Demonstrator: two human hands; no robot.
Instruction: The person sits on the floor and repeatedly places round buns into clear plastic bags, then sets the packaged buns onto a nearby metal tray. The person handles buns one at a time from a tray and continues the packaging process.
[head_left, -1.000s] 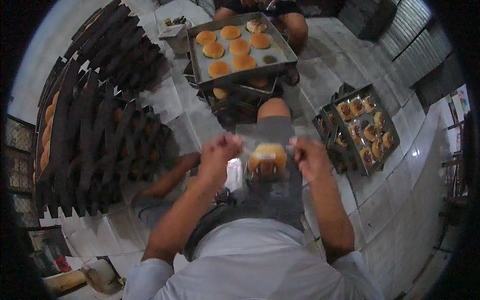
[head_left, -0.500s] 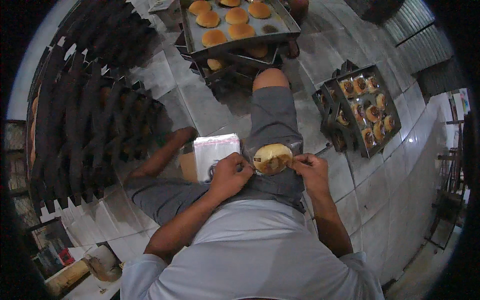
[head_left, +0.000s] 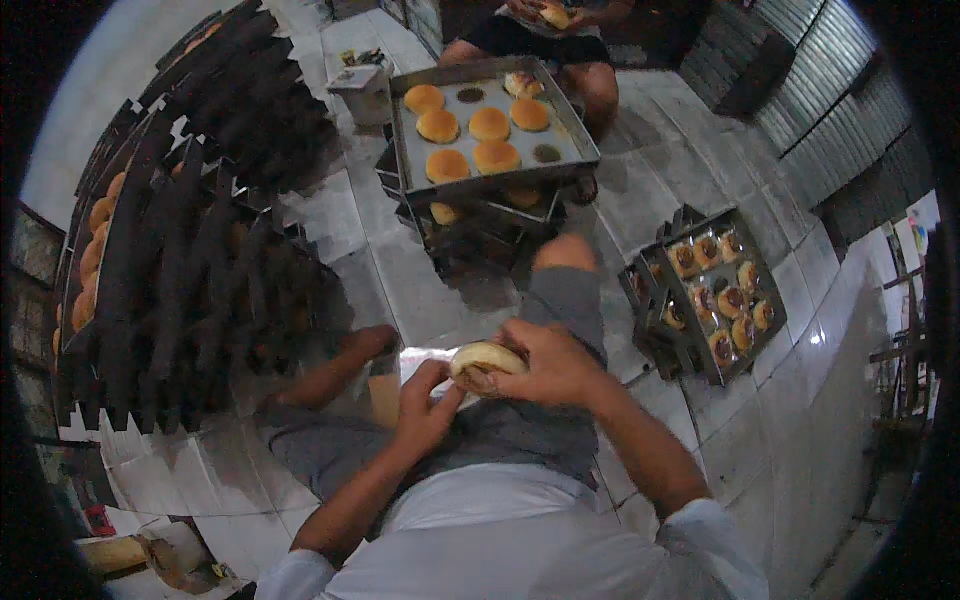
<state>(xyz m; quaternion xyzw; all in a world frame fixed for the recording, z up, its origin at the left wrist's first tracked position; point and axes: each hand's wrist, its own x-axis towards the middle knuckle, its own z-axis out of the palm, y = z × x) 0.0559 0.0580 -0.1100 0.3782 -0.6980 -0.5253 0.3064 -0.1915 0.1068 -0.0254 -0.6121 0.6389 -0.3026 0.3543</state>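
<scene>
A round bun (head_left: pixel 487 362) is held up over my lap, tilted so that its browned side shows. My right hand (head_left: pixel 550 365) is closed around its right side, fingers over the top and thumb below. At the bun's lower left edge, my left hand (head_left: pixel 425 405) is closed, with thumb and fingertips against it. Whether a clear wrapper lies around the bun is hard to make out. Below and behind it lies a stack of clear plastic bags (head_left: pixel 412 360), partly hidden by my hands, beside a piece of brown cardboard (head_left: pixel 384 400).
Ahead stands a metal tray (head_left: pixel 400 150) of golden buns on stacked trays. A tray of wrapped buns (head_left: pixel 742 225) is to the right. Tall stacks of dark trays (head_left: pixel 190 290) fill the left. Across from me a co-worker's hands (head_left: pixel 575 15) hold a bun.
The wrapped bun lay on my thigh between my hands; now a bun is raised and tilted, gripped by my right hand, which moved left. The view has tilted up, showing a co-worker.
</scene>
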